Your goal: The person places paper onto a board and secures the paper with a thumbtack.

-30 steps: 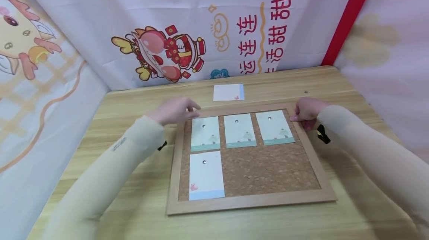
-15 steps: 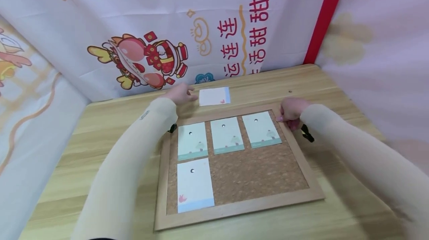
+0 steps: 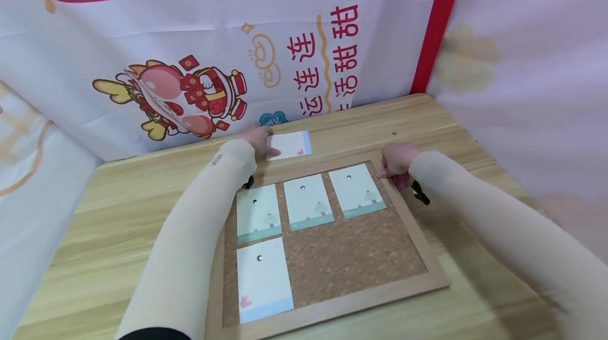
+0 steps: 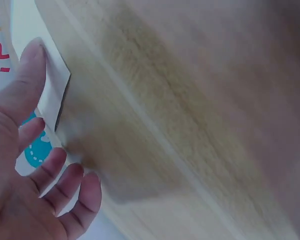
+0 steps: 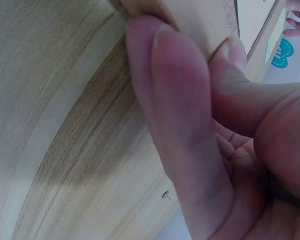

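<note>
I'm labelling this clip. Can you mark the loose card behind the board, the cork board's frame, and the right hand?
loose card [image 3: 291,145], head view, its white middle.
cork board frame [image 3: 418,239], head view, right wooden rail.
right hand [image 3: 395,159], head view, back of the hand at the frame's far right corner.

left sleeve [image 3: 190,245] hides cork board's [image 3: 342,255] left frame, wrist views blurred

A cork board [image 3: 361,255] lies on the table [image 3: 109,213], four pinned cards [image 3: 306,201] on it, a loose card [image 3: 290,145] behind.
</note>
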A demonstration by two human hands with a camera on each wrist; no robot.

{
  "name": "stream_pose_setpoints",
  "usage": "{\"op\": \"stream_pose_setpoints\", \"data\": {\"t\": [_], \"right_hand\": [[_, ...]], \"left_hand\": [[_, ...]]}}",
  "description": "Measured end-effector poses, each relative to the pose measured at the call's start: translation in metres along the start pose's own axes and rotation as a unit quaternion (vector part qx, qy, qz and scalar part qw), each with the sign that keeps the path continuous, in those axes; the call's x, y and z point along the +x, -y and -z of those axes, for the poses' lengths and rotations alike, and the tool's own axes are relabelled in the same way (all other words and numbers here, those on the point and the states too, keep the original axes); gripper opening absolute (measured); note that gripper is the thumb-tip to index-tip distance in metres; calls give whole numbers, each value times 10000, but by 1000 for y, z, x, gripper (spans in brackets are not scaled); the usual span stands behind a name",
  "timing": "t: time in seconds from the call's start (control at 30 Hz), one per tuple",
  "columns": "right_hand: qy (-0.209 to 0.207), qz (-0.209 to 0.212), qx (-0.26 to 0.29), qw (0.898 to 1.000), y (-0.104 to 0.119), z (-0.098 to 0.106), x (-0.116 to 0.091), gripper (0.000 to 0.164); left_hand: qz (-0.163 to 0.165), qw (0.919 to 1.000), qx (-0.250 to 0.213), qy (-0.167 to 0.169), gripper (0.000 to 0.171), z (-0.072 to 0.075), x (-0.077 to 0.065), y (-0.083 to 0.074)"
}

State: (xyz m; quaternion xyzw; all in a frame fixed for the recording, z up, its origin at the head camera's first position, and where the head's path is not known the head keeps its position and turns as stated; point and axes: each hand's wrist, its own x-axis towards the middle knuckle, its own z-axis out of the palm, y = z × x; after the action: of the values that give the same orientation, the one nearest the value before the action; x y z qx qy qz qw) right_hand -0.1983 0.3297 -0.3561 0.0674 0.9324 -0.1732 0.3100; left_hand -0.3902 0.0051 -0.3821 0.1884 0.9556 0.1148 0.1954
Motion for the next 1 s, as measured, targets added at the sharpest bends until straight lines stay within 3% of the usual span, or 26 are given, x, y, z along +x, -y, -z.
{"op": "stream_pose_setpoints", "data": {"t": [0.1,0.27,0.4,0.57,0.73,1.0], "right_hand": [[-20,35,21,10000,3,1,-1,27],[4,71,10,10000,4,2,-3,27],[11,45,-14,10000,5,2,-3,27],[-10,-33,-16,10000,6,0,-3,27],[-24,-9,-63,10000,7,-1,-2,29],[-3,16,-2,10000,5,-3,-1,29]], "left_hand": [[249,9992,-311,-104,65,-1,-1,2],[334,9985,-432,-19,62,0,1,5],[88,9991,-385,138,63,7,5,3],[-263,9985,-469,55,46,19,6,2],[-683,9960,-563,-150,24,38,-9,2],[-1269,9806,-1438,-395,30,72,-56,-16]]}}
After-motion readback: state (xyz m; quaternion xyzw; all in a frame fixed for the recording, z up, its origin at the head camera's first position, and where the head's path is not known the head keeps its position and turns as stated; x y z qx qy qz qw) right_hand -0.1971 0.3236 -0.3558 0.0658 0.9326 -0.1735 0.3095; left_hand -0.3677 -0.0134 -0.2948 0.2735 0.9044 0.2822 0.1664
